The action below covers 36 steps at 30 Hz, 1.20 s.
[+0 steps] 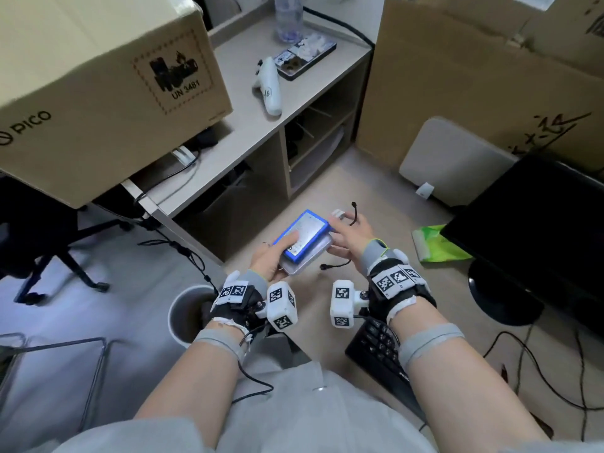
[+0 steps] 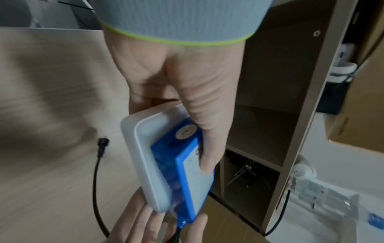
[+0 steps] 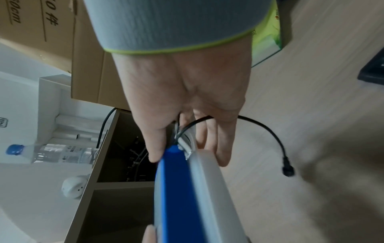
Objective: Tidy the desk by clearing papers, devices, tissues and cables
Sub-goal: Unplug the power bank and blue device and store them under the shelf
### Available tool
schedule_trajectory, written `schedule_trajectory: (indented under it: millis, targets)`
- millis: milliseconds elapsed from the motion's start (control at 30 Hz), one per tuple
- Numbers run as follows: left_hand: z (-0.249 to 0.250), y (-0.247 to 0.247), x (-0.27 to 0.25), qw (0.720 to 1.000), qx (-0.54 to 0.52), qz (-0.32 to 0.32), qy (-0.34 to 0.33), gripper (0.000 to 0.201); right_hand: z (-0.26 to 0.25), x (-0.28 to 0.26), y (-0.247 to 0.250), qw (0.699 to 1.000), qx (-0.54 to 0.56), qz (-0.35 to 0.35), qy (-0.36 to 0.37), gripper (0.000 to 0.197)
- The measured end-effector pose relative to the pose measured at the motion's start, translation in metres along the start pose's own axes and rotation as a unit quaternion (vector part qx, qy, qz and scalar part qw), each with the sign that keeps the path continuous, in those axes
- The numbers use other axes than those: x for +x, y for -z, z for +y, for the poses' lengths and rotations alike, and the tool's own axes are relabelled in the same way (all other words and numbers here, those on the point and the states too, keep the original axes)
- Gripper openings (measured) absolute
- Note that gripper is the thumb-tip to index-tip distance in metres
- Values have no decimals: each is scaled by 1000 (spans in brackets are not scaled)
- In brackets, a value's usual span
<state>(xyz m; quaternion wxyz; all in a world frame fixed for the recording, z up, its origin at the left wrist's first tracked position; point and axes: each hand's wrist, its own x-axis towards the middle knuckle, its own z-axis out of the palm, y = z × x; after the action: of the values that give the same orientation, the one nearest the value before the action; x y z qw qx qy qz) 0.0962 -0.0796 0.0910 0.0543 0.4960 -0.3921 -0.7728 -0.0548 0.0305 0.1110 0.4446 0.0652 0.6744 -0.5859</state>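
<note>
Above the wooden desk (image 1: 376,204), left hand (image 1: 271,256) and right hand (image 1: 351,237) grip a blue battery pack (image 1: 302,233) stacked on a white device (image 1: 307,258).

The big cardboard box (image 1: 98,76) on the worktop reads "PICO" on its side and "UN 3481" under a black pictogram, while the white controller (image 1: 269,88) bears a handwritten mark too small to read.

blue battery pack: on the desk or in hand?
In hand. The blue battery pack lies stacked on a white flat device, held above the desk between the left hand and right hand; its black leads dangle free.
</note>
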Motion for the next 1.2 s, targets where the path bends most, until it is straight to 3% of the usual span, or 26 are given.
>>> schedule_trajectory:
  millis: [67, 167, 267, 300, 333, 400, 433, 500, 567, 700, 833, 967, 1100, 1200]
  targets:
    - [8, 4, 3, 1000, -21, 12, -14, 46, -1, 10, -2, 999, 8, 34, -24, 20]
    - [21, 13, 13, 999, 17, 10, -27, 32, 2, 30, -5, 991, -26, 119, -63, 15]
    - [25, 18, 17, 999, 26, 0, -30, 28, 15, 42, -10, 975, -103, 182, -76, 65]
    - [26, 19, 20, 999, 29, -3, -27, 27, 18, 46, -12, 967, -152, 195, -62, 70]
    - [27, 19, 21, 999, 29, -3, -25, 29, 17, 46, -15, 957, -211, 193, -40, 63]
    - [29, 20, 24, 1000, 14, 10, -26, 35, 12, 44, -17, 952, -278, 125, -15, 36]
    - [30, 22, 26, 999, 3, 17, -31, 39, 9, 40, -19, 958, -275, 79, -19, 33]
    - [36, 23, 32, 998, -24, 33, -39, 40, 9, 36, -18, 966, -257, 27, -32, 53]
    - [40, 23, 34, 996, -49, 52, -47, 39, 17, 35, -15, 965, -260, 12, -19, 58]
    - [46, 25, 39, 991, -79, 89, -58, 41, 22, 40, -9, 965, -260, 36, -21, 45]
    - [43, 27, 42, 992, -51, 96, -64, 42, 15, 52, -17, 988, -132, 57, -51, 31]
    - [37, 28, 44, 990, -25, 116, -72, 42, -2, 56, -29, 993, 4, 65, -100, 21]
    - [33, 33, 50, 980, 3, 172, -97, 52, -7, 60, -39, 988, 128, -4, -88, 29]
    - [32, 35, 56, 980, 15, 182, -84, 58, -8, 61, -49, 989, 109, -66, -73, 19]
